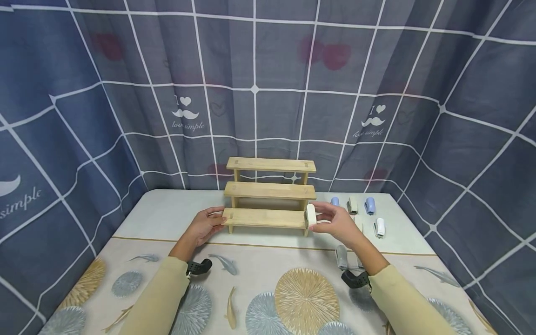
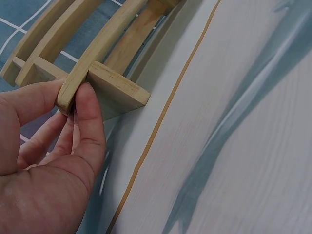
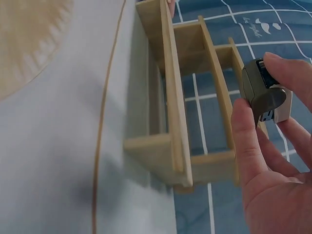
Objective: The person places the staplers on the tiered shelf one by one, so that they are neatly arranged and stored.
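A three-step wooden display stand [image 1: 268, 190] stands on the table. My left hand [image 1: 205, 227] pinches the left end of its lowest shelf [image 1: 264, 217] between thumb and fingers; the left wrist view shows the thumb [image 2: 90, 114] pressed against the shelf end [image 2: 73, 95]. At the other end, my right hand [image 1: 338, 225] holds a small white stapler [image 1: 311, 215] by the right end of that shelf. Close up in the right wrist view, the stapler [image 3: 263, 90] shows a dark grey side and a pale part, held between fingers and thumb. Whether it touches the shelf I cannot tell.
Right of the stand lie several more small staplers: a blue one [image 1: 370, 205], a cream one [image 1: 352, 204], a white one [image 1: 379, 227] and a grey one [image 1: 341, 257] near my right forearm. A checked curtain [image 1: 276, 116] hangs behind the table. The patterned cloth [image 1: 234, 288] covers the front.
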`<move>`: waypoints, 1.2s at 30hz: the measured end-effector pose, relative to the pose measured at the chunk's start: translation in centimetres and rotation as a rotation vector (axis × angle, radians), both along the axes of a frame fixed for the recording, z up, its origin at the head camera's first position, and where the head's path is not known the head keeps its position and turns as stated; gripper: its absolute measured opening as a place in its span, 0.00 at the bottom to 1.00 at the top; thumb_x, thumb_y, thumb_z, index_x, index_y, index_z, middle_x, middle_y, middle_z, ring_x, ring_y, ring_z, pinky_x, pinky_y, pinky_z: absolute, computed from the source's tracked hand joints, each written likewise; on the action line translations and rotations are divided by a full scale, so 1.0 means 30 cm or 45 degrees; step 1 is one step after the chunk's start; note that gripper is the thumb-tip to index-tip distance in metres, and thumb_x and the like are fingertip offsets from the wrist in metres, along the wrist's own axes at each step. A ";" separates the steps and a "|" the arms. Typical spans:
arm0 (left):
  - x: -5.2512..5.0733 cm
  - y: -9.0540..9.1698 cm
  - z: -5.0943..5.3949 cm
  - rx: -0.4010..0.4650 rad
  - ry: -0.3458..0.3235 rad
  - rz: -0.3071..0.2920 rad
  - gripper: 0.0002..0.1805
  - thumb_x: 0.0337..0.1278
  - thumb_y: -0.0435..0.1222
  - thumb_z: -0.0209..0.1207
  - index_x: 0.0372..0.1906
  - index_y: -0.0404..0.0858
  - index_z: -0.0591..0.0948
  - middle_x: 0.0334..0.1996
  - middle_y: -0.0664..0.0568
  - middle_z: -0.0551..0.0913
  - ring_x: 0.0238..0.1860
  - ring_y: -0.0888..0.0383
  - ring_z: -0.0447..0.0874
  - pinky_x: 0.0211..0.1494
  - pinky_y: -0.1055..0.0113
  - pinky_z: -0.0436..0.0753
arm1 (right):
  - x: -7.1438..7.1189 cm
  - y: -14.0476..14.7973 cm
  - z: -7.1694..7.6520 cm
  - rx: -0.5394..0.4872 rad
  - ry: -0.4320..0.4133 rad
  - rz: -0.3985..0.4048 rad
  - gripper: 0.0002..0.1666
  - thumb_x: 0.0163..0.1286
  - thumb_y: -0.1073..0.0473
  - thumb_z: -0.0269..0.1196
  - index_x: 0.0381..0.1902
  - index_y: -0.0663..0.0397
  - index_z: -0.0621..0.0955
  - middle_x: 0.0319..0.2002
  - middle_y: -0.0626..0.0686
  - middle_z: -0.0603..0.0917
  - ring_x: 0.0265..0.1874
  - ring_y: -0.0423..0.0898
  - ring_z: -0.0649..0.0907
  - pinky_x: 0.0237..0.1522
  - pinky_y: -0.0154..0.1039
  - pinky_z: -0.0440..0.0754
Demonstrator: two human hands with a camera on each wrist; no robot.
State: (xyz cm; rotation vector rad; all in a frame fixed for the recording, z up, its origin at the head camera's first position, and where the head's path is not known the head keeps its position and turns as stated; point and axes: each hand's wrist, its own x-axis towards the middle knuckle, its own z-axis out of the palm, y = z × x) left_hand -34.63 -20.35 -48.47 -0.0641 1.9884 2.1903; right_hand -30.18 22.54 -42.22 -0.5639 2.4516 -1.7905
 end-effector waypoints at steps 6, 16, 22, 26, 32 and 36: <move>0.001 0.005 0.002 -0.011 -0.006 0.011 0.33 0.67 0.23 0.60 0.74 0.26 0.64 0.44 0.50 0.82 0.37 0.62 0.86 0.44 0.71 0.90 | -0.046 -0.065 0.024 -0.037 -0.029 0.035 0.45 0.54 0.66 0.79 0.70 0.57 0.75 0.60 0.66 0.81 0.49 0.48 0.86 0.44 0.35 0.89; 0.003 0.001 0.008 -0.021 -0.017 0.014 0.32 0.67 0.23 0.59 0.74 0.27 0.64 0.44 0.50 0.81 0.37 0.63 0.86 0.44 0.72 0.90 | -0.125 -0.181 0.068 -0.113 -0.019 0.065 0.44 0.54 0.68 0.78 0.69 0.57 0.75 0.61 0.65 0.82 0.45 0.45 0.87 0.46 0.34 0.90; 0.002 0.004 0.010 -0.021 -0.025 0.014 0.33 0.67 0.23 0.59 0.74 0.27 0.65 0.44 0.50 0.81 0.38 0.63 0.86 0.43 0.72 0.89 | -0.172 -0.247 0.093 -0.094 -0.004 0.071 0.43 0.56 0.67 0.78 0.70 0.55 0.75 0.62 0.63 0.82 0.49 0.48 0.88 0.47 0.35 0.90; 0.002 0.004 0.012 -0.020 -0.030 0.010 0.33 0.67 0.24 0.60 0.74 0.28 0.65 0.44 0.50 0.80 0.38 0.63 0.86 0.43 0.72 0.89 | -0.200 -0.293 0.113 -0.133 -0.014 0.072 0.43 0.55 0.69 0.77 0.69 0.55 0.76 0.61 0.63 0.82 0.49 0.47 0.87 0.47 0.35 0.90; 0.004 0.001 0.012 -0.036 -0.011 0.003 0.32 0.68 0.24 0.59 0.74 0.27 0.64 0.43 0.51 0.81 0.37 0.63 0.86 0.44 0.72 0.90 | -0.250 -0.356 0.136 -0.166 -0.012 0.076 0.42 0.55 0.70 0.77 0.68 0.57 0.76 0.62 0.62 0.82 0.48 0.46 0.87 0.50 0.36 0.90; 0.002 0.000 0.009 -0.028 -0.006 -0.004 0.32 0.68 0.24 0.59 0.74 0.26 0.64 0.43 0.51 0.81 0.37 0.63 0.86 0.45 0.71 0.90 | -0.286 -0.393 0.156 -0.129 0.015 0.045 0.42 0.54 0.67 0.79 0.67 0.55 0.78 0.61 0.60 0.83 0.49 0.47 0.87 0.49 0.36 0.90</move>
